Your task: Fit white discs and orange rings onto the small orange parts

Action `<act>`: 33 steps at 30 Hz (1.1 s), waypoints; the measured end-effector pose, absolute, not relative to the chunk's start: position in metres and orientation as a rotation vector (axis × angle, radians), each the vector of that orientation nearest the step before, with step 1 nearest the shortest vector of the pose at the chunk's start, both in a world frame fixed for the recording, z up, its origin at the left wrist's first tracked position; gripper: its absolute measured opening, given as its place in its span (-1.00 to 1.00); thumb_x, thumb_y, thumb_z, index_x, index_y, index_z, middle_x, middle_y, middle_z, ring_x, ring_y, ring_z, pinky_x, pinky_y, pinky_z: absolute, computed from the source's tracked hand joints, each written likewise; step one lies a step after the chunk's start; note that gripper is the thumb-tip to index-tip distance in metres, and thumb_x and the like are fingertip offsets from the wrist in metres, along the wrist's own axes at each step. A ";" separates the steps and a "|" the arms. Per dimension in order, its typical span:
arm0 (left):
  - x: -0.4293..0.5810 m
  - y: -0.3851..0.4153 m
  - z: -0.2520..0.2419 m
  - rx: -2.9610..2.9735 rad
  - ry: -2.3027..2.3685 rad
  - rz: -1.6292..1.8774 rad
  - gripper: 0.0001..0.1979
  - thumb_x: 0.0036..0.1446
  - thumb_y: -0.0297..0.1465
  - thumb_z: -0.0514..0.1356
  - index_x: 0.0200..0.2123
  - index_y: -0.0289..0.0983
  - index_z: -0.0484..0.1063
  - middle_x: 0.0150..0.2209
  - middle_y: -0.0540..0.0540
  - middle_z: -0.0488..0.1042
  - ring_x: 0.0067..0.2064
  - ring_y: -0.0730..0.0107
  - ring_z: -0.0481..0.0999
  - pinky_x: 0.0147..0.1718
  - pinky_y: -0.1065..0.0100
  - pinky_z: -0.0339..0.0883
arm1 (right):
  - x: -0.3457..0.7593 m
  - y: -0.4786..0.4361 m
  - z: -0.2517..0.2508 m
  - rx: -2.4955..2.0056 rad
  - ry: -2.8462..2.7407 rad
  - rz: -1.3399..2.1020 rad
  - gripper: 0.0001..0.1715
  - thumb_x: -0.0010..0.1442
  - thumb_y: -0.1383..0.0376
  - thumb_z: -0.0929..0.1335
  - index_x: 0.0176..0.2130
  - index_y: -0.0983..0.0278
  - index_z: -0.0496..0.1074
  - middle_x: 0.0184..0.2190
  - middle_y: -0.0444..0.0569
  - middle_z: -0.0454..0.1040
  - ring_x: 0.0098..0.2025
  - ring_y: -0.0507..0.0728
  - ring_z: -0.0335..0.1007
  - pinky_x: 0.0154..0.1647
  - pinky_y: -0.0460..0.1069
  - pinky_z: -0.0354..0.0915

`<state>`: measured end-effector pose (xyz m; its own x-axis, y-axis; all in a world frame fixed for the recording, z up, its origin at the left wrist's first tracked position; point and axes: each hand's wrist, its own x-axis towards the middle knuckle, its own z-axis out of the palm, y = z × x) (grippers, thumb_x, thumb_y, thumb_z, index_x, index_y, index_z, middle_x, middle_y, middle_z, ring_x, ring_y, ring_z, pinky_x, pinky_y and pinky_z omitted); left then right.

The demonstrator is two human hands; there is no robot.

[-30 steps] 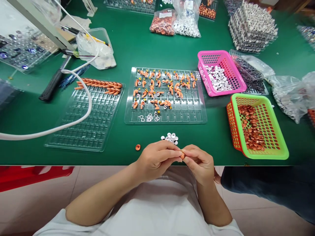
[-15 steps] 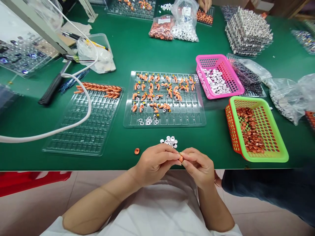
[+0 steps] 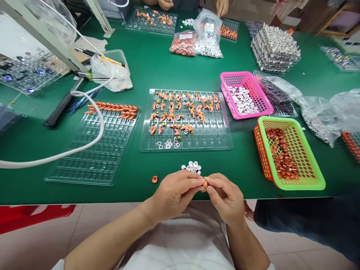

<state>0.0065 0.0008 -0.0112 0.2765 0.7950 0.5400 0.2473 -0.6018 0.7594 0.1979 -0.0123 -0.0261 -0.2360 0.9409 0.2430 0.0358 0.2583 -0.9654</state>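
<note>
Between the fingertips of my left hand (image 3: pixel 176 191) and my right hand (image 3: pixel 226 195) is a small orange-copper round piece (image 3: pixel 205 184). Both hands pinch it at the table's front edge, and the fingers cover much of it. Just beyond my left hand lies a small pile of white discs (image 3: pixel 192 167). A single orange ring-like piece (image 3: pixel 154 179) rests on the green table to the left. Farther back, a clear compartment tray (image 3: pixel 208 140) holds curved orange parts (image 3: pixel 171 112) and, in its front row, several white rings (image 3: pixel 168 144).
On the right stand a pink basket (image 3: pixel 268 109) of white discs and a green basket (image 3: pixel 319 180) of copper pieces. At left are another clear tray (image 3: pixel 84 161), a white cable (image 3: pixel 92 139) and a hammer (image 3: pixel 63 105). Another person's hands (image 3: pixel 222 6) show at the far side.
The camera view has tilted slightly, so the table sits lower in the picture. Both hands keep pinching the orange piece, with slight finger movement. More of the other person shows at the far side.
</note>
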 end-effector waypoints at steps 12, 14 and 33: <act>0.010 0.000 -0.009 2.004 0.953 1.361 -0.73 0.21 -0.61 0.24 -0.04 -0.28 0.51 -0.22 -0.14 0.67 -0.19 0.38 0.66 -0.22 0.40 0.57 | 0.196 -0.011 -0.028 -0.939 -1.429 1.274 -0.68 0.27 0.43 0.38 -0.02 0.12 0.53 -0.22 0.01 0.56 -0.20 0.13 0.51 -0.26 0.00 0.48; 0.010 -0.001 -0.009 2.012 0.951 1.357 -0.74 0.21 -0.61 0.24 -0.05 -0.28 0.51 -0.23 -0.15 0.67 -0.20 0.37 0.66 -0.22 0.39 0.57 | 0.195 -0.012 -0.027 -0.948 -1.430 1.259 -0.67 0.27 0.43 0.38 -0.02 0.11 0.54 -0.23 0.00 0.56 -0.21 0.13 0.50 -0.26 0.00 0.47; 0.010 -0.006 -0.010 2.099 0.938 1.331 -0.74 0.21 -0.64 0.22 -0.06 -0.32 0.48 -0.25 -0.18 0.62 -0.24 0.35 0.62 -0.29 0.39 0.52 | 0.193 -0.013 -0.019 -0.954 -1.622 0.957 -0.58 0.20 0.58 0.36 -0.05 0.16 0.50 -0.24 -0.04 0.55 -0.23 0.09 0.48 -0.23 0.00 0.43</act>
